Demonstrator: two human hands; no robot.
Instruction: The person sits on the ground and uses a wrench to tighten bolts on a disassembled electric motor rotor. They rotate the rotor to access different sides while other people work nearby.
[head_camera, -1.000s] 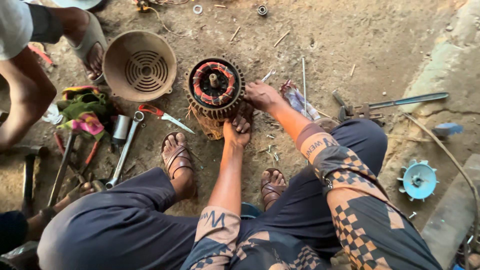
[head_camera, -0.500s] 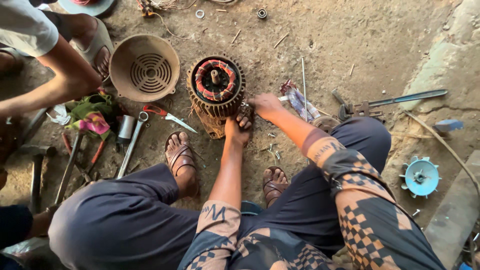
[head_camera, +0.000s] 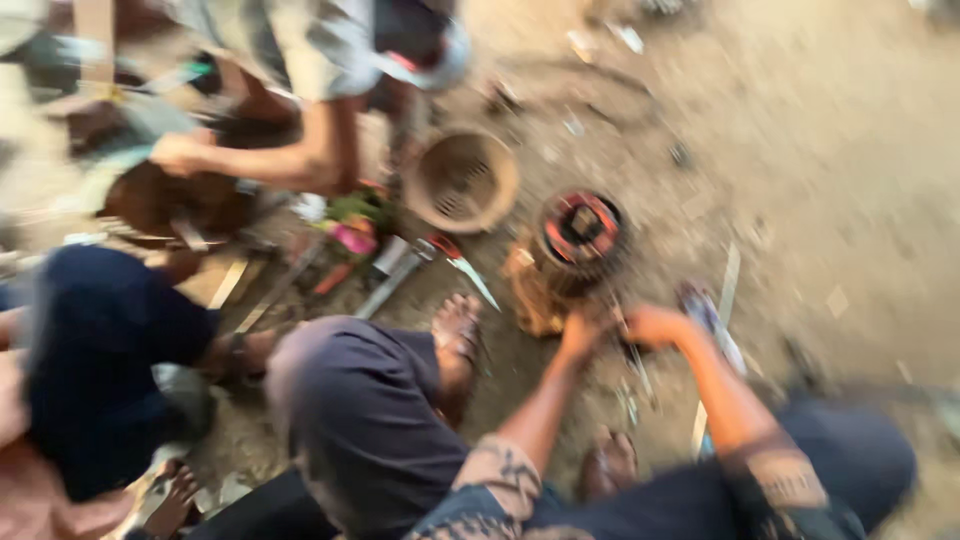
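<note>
The picture is badly blurred by motion. A round motor stator (head_camera: 580, 235) with red and copper windings stands on the dirt floor. My left hand (head_camera: 580, 335) is just below it, by its brownish base. Slightly right of that, my right hand (head_camera: 655, 325) is low near the ground, a little apart from the stator. The blur hides both hands' fingers and whether they hold anything. My sandalled feet (head_camera: 458, 330) are set on either side of my arms.
A brown round fan cover (head_camera: 465, 180) lies left of the stator. Tools, a red-handled blade (head_camera: 465, 265) and metal bars are scattered beside it. Another person's arm (head_camera: 300, 160) reaches in at top left. Someone in dark blue (head_camera: 90, 340) sits at left.
The view has swung left and blurred. My hands have slid down from the stator's side to the ground below it. The other person has leaned further into view.
</note>
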